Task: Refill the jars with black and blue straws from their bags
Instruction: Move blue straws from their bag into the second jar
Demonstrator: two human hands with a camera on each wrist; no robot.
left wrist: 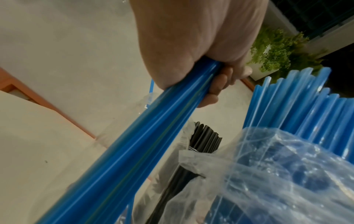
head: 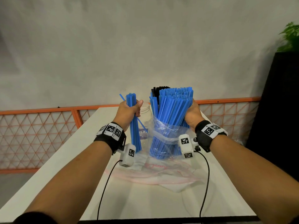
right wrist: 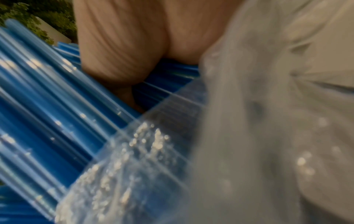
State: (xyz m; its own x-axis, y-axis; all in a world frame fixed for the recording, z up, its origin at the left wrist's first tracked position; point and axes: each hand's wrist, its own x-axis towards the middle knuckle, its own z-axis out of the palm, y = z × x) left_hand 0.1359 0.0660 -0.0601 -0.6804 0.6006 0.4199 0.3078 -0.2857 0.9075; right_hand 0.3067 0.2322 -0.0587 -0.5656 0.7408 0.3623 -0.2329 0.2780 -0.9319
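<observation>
1. You're holding a small bundle of blue straws (head: pixel 133 120) in your left hand (head: pixel 127 110), fist wrapped round its upper part, thumb up. The bundle is standing near vertical, long axis up-down, lower ends hanging just left of the blue-straw bag (head: pixel 163 135).
2. The clear jar (head: pixel 145 110) is sitting directly behind that bundle, just left of the bag and apart from your left fist on its far side. Its mouth is open and facing up. That's the relation that matters: the jar is beyond and slightly right of your grip, and your left hand is the nearer one.
3. My read: lift the bundle so its lower ends clear the rim, shift it away from you, then lower it. The axis is already roughly lined up with the mouth.
4. One loose blue straw (head: pixel 122 97) is slanting out left of the jar; whether it's standing inside the jar I can't tell.
5. Your right hand (head: pixel 193 114) is gripping the main blue stack through the bag's right side, keeping it upright on the table (head: pixel 72 159). The fingers are hidden behind the stack.
6. The straws are thin, rigid-looking, bright blue with cut tops, and many are left in the bag.
7. Black straws (head: pixel 156 91) are showing behind the bag; in the left wrist view they're sitting in clear plastic.
8. A flat empty-looking bag (head: pixel 161 175) is lying on the near side of the blue-straw bag.
</observation>
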